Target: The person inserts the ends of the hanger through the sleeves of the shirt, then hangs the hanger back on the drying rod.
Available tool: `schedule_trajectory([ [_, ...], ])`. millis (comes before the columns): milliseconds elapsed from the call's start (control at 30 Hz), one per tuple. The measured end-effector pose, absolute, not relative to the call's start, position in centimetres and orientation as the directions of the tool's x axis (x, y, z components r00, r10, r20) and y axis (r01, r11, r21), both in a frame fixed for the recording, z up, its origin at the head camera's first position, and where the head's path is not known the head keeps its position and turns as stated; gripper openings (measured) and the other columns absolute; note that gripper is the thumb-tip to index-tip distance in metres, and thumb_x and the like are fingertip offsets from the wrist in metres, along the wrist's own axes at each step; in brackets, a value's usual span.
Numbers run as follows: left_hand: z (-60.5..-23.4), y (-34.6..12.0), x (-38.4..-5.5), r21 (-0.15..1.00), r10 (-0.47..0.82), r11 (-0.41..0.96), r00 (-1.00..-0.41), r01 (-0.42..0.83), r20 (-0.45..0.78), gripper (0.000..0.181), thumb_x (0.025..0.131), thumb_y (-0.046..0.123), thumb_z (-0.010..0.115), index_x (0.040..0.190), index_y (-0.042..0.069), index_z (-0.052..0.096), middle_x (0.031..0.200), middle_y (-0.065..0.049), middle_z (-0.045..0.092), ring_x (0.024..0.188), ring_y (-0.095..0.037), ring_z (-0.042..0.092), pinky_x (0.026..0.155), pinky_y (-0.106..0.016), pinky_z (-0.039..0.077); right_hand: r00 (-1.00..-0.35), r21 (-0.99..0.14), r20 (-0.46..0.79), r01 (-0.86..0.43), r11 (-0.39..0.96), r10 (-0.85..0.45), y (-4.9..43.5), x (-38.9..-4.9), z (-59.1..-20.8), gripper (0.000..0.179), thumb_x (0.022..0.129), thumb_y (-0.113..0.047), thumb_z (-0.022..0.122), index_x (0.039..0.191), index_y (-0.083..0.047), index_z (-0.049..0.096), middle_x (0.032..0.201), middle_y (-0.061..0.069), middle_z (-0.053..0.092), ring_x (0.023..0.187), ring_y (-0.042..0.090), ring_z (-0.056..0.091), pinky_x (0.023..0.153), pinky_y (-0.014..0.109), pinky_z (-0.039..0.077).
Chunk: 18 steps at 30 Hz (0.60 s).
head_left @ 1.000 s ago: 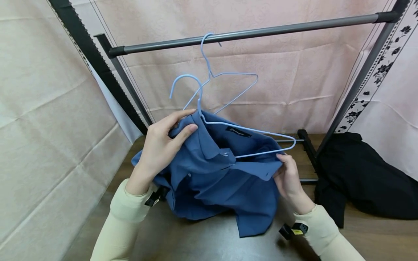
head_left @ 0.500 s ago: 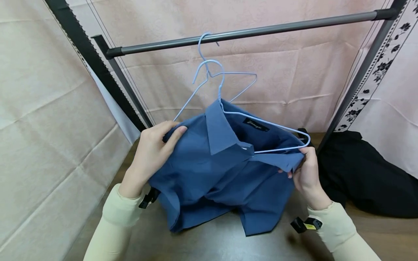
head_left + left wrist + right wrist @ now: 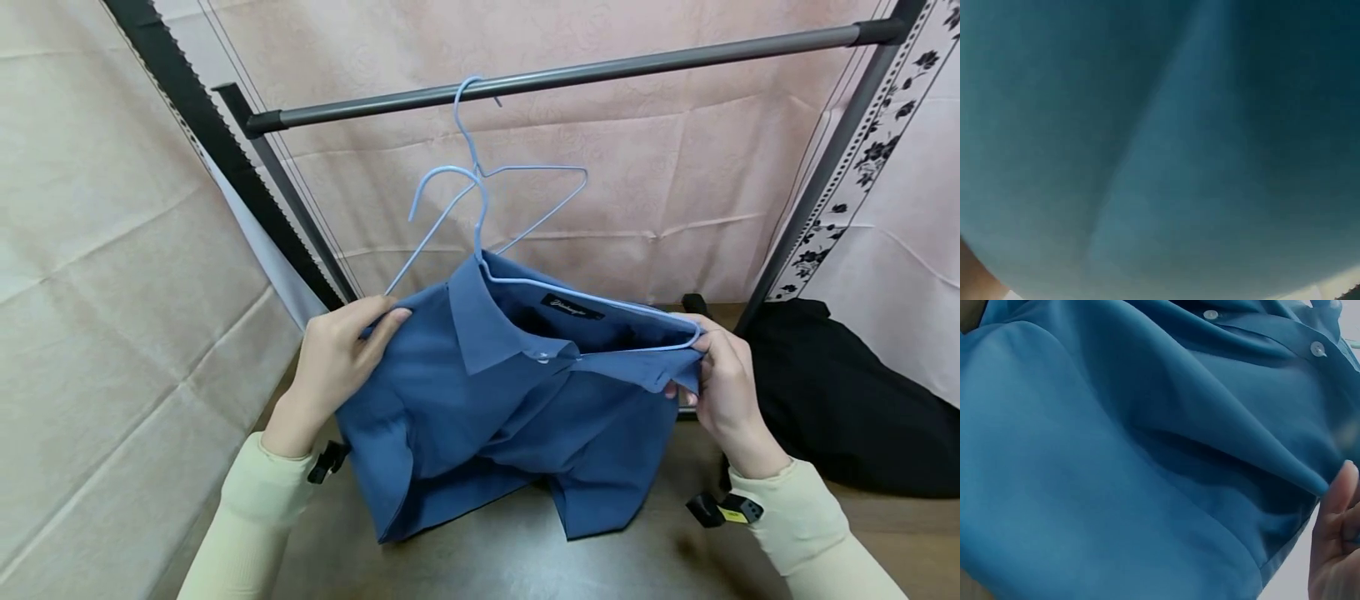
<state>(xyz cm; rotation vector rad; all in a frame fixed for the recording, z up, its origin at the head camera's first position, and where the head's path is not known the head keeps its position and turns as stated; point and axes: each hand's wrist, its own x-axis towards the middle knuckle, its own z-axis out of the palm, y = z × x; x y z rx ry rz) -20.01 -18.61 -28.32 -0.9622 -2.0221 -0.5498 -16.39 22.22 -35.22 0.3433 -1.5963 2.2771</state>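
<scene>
Blue shirt, edges gripped by left hand and right hand, apart from rail.

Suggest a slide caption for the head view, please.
Left hand and right hand hold a blue shirt, a hanger partly inside.

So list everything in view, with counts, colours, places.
shirt: one, blue, centre
label: one, black, inside the shirt
buttons: at least two, whitish, shirt front
rack: one, dark grey, behind
hangers: two, light blue, one in the shirt, one on the rack
crumpled cloth: one, black, right
backdrop cloth: count unclear, pinkish, behind the rack
floral border: one, white-and-black, right
surface: one, brown, below
wrist devices: two, black, both wrists
sleeves: two, pale green, both forearms
left hand: one, bare, holding the shirt
right hand: one, bare, holding the shirt
</scene>
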Motion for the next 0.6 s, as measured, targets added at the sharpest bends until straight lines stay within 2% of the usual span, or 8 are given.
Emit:
schedule_trajectory([
  [67,-28.5,-18.8,-20.0,0.014,0.430,0.612,-0.347,0.791,0.833,0.038,0.106,0.035,0.052,0.091,0.006,0.070,0.074,-0.006,0.064,0.057,-0.015,0.058,0.053,-0.034,0.048,-0.911,-0.866,0.395,-0.412,-0.282,0.117,22.4,-16.3,-34.9,0.046,0.093,0.004,0.027,0.107,0.001,0.071,0.056,0.009,0.060,0.030,0.019,0.039,0.030,0.032,0.033],
  [233,-28.8,-19.0,-20.0,-0.043,0.421,0.592,-0.264,0.805,0.868,0.035,0.105,0.031,0.055,0.094,0.002,0.072,0.078,-0.011,0.070,0.059,-0.021,0.065,0.050,-0.037,0.051,-0.900,-0.857,0.425,-0.434,-0.279,0.097,22.5,-16.2,-34.5,0.045,0.094,0.005,0.029,0.110,0.004,0.071,0.052,0.007,0.056,0.029,0.016,0.035,0.031,0.033,0.031],
  [400,-28.9,-19.3,-19.7,-0.105,0.438,0.560,-0.186,0.822,0.880,0.036,0.105,0.030,0.056,0.091,0.001,0.072,0.071,-0.010,0.066,0.050,-0.019,0.059,0.043,-0.035,0.046,-0.887,-0.831,0.456,-0.453,-0.323,0.072,22.5,-16.0,-34.3,0.045,0.096,0.005,0.028,0.111,0.005,0.071,0.057,0.009,0.064,0.028,0.016,0.030,0.034,0.038,0.026],
  [600,-29.0,-19.4,-19.2,-0.264,0.530,0.559,-0.094,0.786,0.843,0.028,0.104,0.025,0.060,0.092,0.002,0.072,0.066,-0.005,0.057,0.042,-0.014,0.048,0.039,-0.029,0.039,-0.881,-0.802,0.457,-0.467,-0.372,0.119,22.4,-15.7,-34.0,0.041,0.099,0.005,0.033,0.112,0.005,0.071,0.051,0.007,0.058,0.027,0.015,0.029,0.033,0.035,0.026],
])
